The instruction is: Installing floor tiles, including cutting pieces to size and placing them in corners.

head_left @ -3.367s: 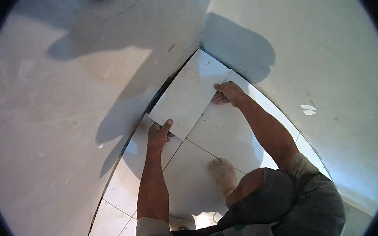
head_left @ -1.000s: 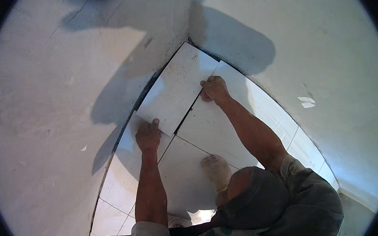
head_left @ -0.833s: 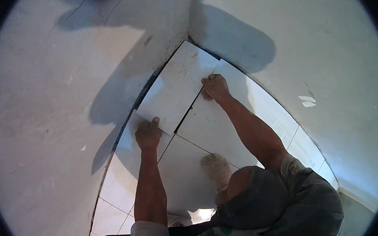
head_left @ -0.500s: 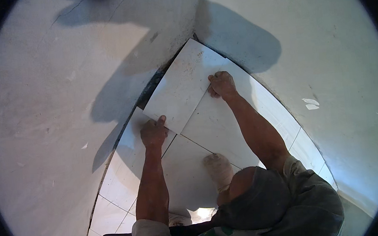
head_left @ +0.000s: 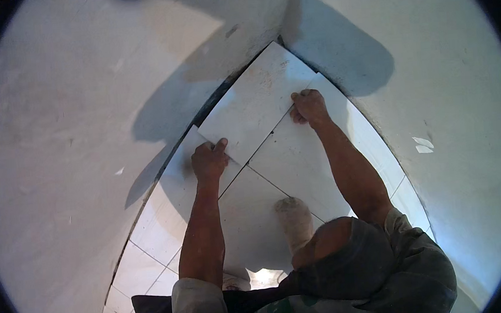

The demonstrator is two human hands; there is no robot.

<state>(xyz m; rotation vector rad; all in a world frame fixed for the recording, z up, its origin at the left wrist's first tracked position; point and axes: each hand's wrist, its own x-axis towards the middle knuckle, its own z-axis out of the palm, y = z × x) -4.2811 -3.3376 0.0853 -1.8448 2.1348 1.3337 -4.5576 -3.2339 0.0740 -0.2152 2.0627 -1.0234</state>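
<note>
A large white square floor tile (head_left: 258, 100) with brownish dirt specks lies in the corner between two walls. My left hand (head_left: 208, 161) grips its near left edge, thumb on top and fingers curled at the seam. At the tile's right edge, my right hand (head_left: 310, 106) is closed with its fingertips on the border; what its underside touches is hidden. A dark narrow gap (head_left: 214, 100) runs between the tile and the left wall. Along the tile's right side a thin dark seam separates it from a neighbouring white tile (head_left: 288, 147).
Plain grey walls rise on the left (head_left: 73, 141) and right (head_left: 456, 81), meeting beyond the tile. More white tiles (head_left: 138, 268) cover the floor alongside me. My knee and a dusty pale foot (head_left: 293, 218) rest on the nearer tiles. Shadows fall on both walls.
The corner tile has shifted slightly toward the left wall; the gap there looks narrower and the seam on its right wider. Both hands stay on its edges. The whole view has swung a little.
</note>
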